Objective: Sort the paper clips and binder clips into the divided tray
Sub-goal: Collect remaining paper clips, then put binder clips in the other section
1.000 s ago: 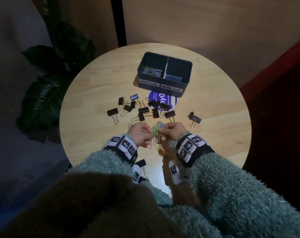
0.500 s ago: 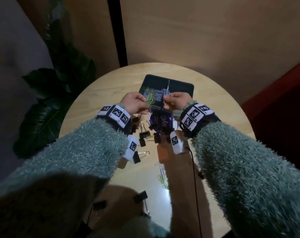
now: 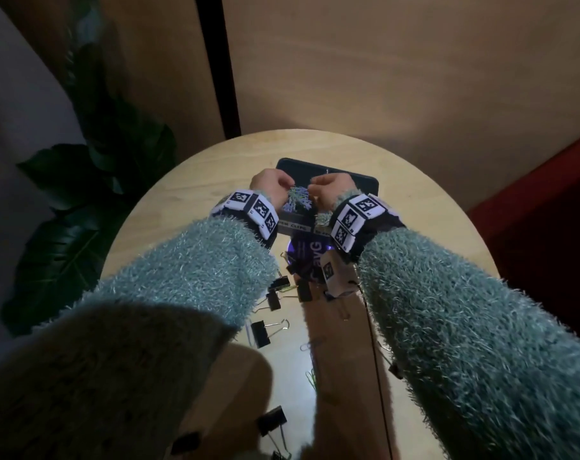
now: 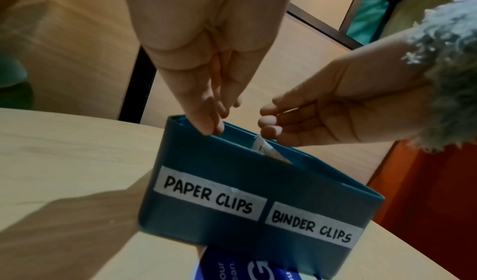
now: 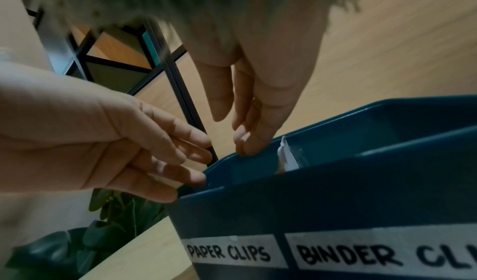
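Observation:
The dark blue divided tray (image 3: 365, 181) stands at the table's far side, its front labelled PAPER CLIPS and BINDER CLIPS (image 4: 232, 184) (image 5: 322, 194). A white divider (image 4: 269, 151) splits it. My left hand (image 3: 269, 184) and right hand (image 3: 329, 187) hover close together above the left compartment. A bunch of coloured paper clips (image 3: 298, 200) shows between them, over that compartment. In the wrist views the left hand (image 4: 210, 124) and right hand (image 5: 245, 141) point straight fingers down at the rim and hold nothing. Black binder clips (image 3: 260, 333) lie on the table nearer me.
A purple round sticker (image 3: 304, 257) lies just in front of the tray. Loose paper clips (image 3: 312, 376) and more binder clips (image 3: 272, 423) are scattered toward the near edge. A thin black cable (image 3: 372, 327) runs along my right arm. A leafy plant (image 3: 83, 210) stands left of the round table.
Both hands carried the bunch of paper clips from the near part of the table up over the tray. The fingers have since straightened and no longer pinch the clips.

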A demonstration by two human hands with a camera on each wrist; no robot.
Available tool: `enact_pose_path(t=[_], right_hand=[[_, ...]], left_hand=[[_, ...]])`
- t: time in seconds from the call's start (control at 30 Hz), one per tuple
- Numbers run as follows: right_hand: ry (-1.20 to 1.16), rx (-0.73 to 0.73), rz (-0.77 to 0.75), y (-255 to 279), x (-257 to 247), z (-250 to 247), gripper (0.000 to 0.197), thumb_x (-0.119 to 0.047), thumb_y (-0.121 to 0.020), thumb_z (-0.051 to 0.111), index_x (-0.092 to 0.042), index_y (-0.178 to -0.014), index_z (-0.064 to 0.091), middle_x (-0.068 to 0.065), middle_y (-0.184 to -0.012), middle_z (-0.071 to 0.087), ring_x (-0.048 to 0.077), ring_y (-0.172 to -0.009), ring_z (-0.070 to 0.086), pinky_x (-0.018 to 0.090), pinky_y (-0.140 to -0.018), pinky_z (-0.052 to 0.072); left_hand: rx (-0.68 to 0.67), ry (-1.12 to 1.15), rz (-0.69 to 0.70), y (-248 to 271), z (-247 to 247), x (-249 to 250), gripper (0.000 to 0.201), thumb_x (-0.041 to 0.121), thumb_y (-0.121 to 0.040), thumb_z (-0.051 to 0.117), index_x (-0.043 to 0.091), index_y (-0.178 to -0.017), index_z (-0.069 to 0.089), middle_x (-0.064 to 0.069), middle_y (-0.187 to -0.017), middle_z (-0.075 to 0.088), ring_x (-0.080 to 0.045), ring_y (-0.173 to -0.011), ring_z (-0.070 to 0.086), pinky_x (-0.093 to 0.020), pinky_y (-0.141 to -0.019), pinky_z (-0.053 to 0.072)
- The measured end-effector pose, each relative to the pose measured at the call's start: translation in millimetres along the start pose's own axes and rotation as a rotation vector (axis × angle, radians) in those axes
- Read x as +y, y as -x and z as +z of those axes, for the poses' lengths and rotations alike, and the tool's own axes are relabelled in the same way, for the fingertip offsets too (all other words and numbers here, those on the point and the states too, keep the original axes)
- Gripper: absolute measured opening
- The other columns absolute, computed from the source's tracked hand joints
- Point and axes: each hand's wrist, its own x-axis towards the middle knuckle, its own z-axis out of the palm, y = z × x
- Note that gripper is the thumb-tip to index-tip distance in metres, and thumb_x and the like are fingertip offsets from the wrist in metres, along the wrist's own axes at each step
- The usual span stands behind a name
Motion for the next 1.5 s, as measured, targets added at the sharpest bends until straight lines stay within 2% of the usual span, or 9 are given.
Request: enact_pose_path(t=[0.13,0.27,0.37,0.43,0.57,0.67,0.8,1.1,1.5], right_hand=[[0.032,0.035,-0.042,17.6,-1.0,-3.9,0.02,-0.016,-0.084,0.062,-0.022,-0.065,0.065,0.006,-0.079,0.067,0.023,-0.077,0.064,0.045,-0.085,0.056],[0.029,-0.088,-0.066,62.9,14.9,-8.2,0.017,-0.016,-0.088,0.062,-0.02,-0.072,0.064,0.001,-0.076,0.065,0.018,-0.071,0.061,0.031,-0.073,0.057],[0.123,-0.255,-0.013,108.2,45.3,-2.1,0.007,-0.018,-0.087,0.063,-0.016,-0.081,0.065,-0.001,-0.079,0.064,0.013,-0.069,0.059,0.024,-0.063,0.051],[0.259,-0.297,0.034,131.5,71.2,8.4,0.007,-0.017,-0.087,0.063,-0.013,-0.088,0.068,-0.001,-0.088,0.068,0.011,-0.074,0.06,0.023,-0.067,0.049],[0.523,-0.346,0.119,162.7,124.9,28.3,0.025,-0.018,-0.081,0.07,-0.018,-0.106,0.066,0.0,-0.114,0.059,0.018,-0.104,0.057,0.035,-0.093,0.048],[0.682,-0.318,0.041,183.7,150.9,31.7,0.043,-0.03,-0.079,0.071,-0.024,-0.118,0.057,0.001,-0.119,0.045,0.022,-0.115,0.046,0.037,-0.099,0.044],[0.684,-0.267,0.016,202.6,171.2,35.7,0.062,-0.041,-0.073,0.074,-0.023,-0.127,0.05,0.002,-0.125,0.042,0.02,-0.121,0.038,0.038,-0.103,0.041],[0.657,-0.098,0.015,222.3,191.3,51.8,0.024,-0.021,-0.089,0.061,-0.009,-0.109,0.064,0.01,-0.112,0.056,0.026,-0.111,0.049,0.034,-0.099,0.042],[0.597,-0.163,0.132,216.8,166.2,40.1,0.021,-0.014,-0.09,0.058,-0.006,-0.109,0.061,0.013,-0.113,0.065,0.027,-0.106,0.06,0.032,-0.094,0.047]], left_hand=[[0.003,0.03,0.082,19.8,-9.6,0.4,0.028,-0.008,-0.083,0.058,0.011,-0.1,0.068,-0.005,-0.096,0.066,-0.019,-0.089,0.062,-0.033,-0.083,0.055],[-0.128,0.16,-0.004,70.0,-17.7,-28.4,0.013,0.007,-0.08,0.07,0.017,-0.08,0.062,-0.003,-0.08,0.06,-0.024,-0.07,0.061,-0.046,-0.067,0.06],[-0.269,0.003,-0.032,111.5,-15.8,-67.8,0.011,0.008,-0.079,0.071,0.014,-0.081,0.062,-0.008,-0.084,0.063,-0.019,-0.07,0.059,-0.037,-0.065,0.058],[-0.293,-0.109,-0.079,136.9,-9.5,-96.6,0.009,0.006,-0.082,0.066,0.014,-0.083,0.061,-0.003,-0.09,0.061,-0.013,-0.074,0.059,-0.025,-0.063,0.054],[-0.21,-0.194,-0.131,167.0,5.0,-145.1,0.022,-0.003,-0.084,0.058,0.012,-0.098,0.064,-0.008,-0.107,0.061,-0.017,-0.092,0.059,-0.026,-0.078,0.052],[-0.197,-0.297,-0.09,180.5,14.2,-161.1,0.034,-0.003,-0.084,0.06,0.01,-0.116,0.062,-0.01,-0.115,0.059,-0.021,-0.103,0.058,-0.022,-0.082,0.044],[-0.155,-0.356,-0.006,189.2,20.8,-170.2,0.023,0.006,-0.087,0.061,0.009,-0.11,0.064,-0.011,-0.113,0.056,-0.023,-0.102,0.058,-0.022,-0.08,0.04],[-0.228,-0.536,0.128,201.7,9.2,-189.2,0.015,0.024,-0.091,0.056,0.01,-0.094,0.063,-0.003,-0.104,0.047,-0.015,-0.094,0.048,-0.026,-0.085,0.045],[-0.389,0.051,-0.004,203.5,-10.6,-152.5,0.01,0.005,-0.084,0.059,0.013,-0.079,0.059,-0.003,-0.071,0.056,-0.016,-0.063,0.054,-0.034,-0.063,0.055]])
